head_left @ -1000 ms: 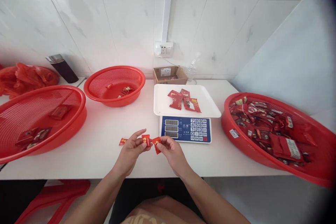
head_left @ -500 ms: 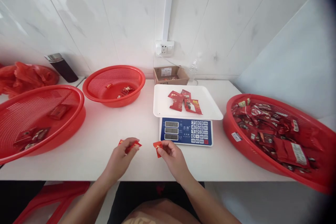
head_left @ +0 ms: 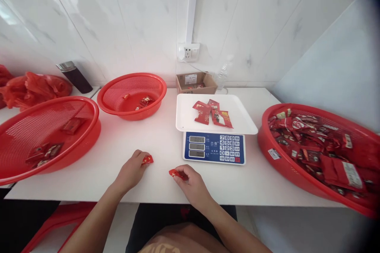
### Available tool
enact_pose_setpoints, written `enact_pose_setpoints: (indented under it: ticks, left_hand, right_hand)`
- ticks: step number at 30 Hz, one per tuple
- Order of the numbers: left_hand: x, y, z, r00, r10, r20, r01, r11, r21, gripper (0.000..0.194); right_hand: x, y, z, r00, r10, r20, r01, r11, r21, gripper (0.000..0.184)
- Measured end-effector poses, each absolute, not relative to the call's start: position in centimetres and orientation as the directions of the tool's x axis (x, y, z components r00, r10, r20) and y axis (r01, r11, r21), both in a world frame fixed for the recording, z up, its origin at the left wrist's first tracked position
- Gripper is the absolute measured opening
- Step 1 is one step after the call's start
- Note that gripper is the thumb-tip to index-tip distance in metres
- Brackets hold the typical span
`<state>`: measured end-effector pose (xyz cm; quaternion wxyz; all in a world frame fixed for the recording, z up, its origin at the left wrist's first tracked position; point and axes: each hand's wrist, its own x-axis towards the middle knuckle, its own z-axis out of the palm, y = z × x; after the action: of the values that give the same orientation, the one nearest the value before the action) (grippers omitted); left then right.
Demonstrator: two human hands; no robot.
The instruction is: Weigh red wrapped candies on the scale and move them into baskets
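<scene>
My left hand is closed on a small red snack packet, just above the white table. In my right hand I pinch another small red snack packet between thumb and fingers. Beyond my right hand stands a blue-fronted digital scale with a white tray on top. Several red snack packets lie in a loose cluster on that tray. The scale's displays are lit too faintly to read with certainty.
A large red basket heaped with red packets stands at right. On the left are a wide red basket and a smaller one, each with some packets. A cardboard box, dark flask and red plastic bags sit behind.
My hands have moved apart slightly, the left leftward and the right down a little, each still with its red packet. The whole view has shifted slightly.
</scene>
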<state>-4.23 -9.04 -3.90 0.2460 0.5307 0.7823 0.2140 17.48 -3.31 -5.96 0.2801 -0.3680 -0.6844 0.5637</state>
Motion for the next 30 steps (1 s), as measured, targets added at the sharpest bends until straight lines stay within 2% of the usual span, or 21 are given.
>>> enact_pose_setpoints:
  ticks: [2,4,5,7,9,14,18,20,27,30]
  left_hand:
    - [-3.4,-8.7,-3.5,-0.303,0.928,-0.219,0.530,0.355,0.770,0.024]
    - [-2.2,-8.4,-3.1,-0.221,0.913,-0.343,0.161,0.381,0.910,0.030]
    - [-1.5,-8.3,-3.0,-0.170,0.899,-0.403,-0.044,0.402,0.915,0.031]
    - [-0.1,-7.9,-3.0,-0.114,0.871,-0.478,-0.362,0.411,0.836,0.029]
    - [1.2,-7.5,-3.0,-0.131,0.857,-0.499,-0.511,0.374,0.774,0.025]
    - [3.2,-7.0,-2.6,-0.144,0.901,-0.409,-0.553,0.269,0.788,0.024]
    - [3.9,-7.0,-2.1,-0.090,0.929,-0.358,-0.565,0.248,0.787,0.036]
    - [4.2,-6.9,-1.9,-0.078,0.925,-0.371,-0.604,0.252,0.756,0.038]
    - [4.6,-6.7,-1.5,-0.059,0.888,-0.455,-0.715,0.281,0.640,0.022]
    - [4.6,-6.7,-1.4,-0.010,0.887,-0.462,-0.731,0.309,0.608,0.024]
  right_hand:
    - [17.7,-3.2,-6.0,-0.558,0.828,-0.060,0.161,0.036,-0.986,0.013]
    - [17.8,-3.0,-5.7,-0.548,0.831,-0.094,0.085,-0.057,-0.995,0.016]
    - [17.8,-2.9,-5.4,-0.544,0.832,-0.107,0.033,-0.106,-0.994,0.018]
    - [17.9,-2.6,-4.8,-0.536,0.835,-0.123,-0.067,-0.187,-0.980,0.022]
    - [18.0,-2.4,-4.0,-0.525,0.839,-0.140,-0.131,-0.242,-0.961,0.025]
    - [18.4,-2.0,-2.9,-0.471,0.868,-0.157,-0.185,-0.271,-0.945,0.027]
    - [18.8,-1.5,-2.9,-0.427,0.890,-0.158,-0.243,-0.281,-0.928,0.028]
    - [19.0,-1.4,-2.8,-0.422,0.893,-0.155,-0.254,-0.281,-0.926,0.029]
    - [19.3,-1.3,-1.9,-0.439,0.889,-0.129,-0.250,-0.259,-0.933,0.037]
    - [19.4,-1.2,-1.8,-0.428,0.896,-0.121,-0.223,-0.235,-0.946,0.041]
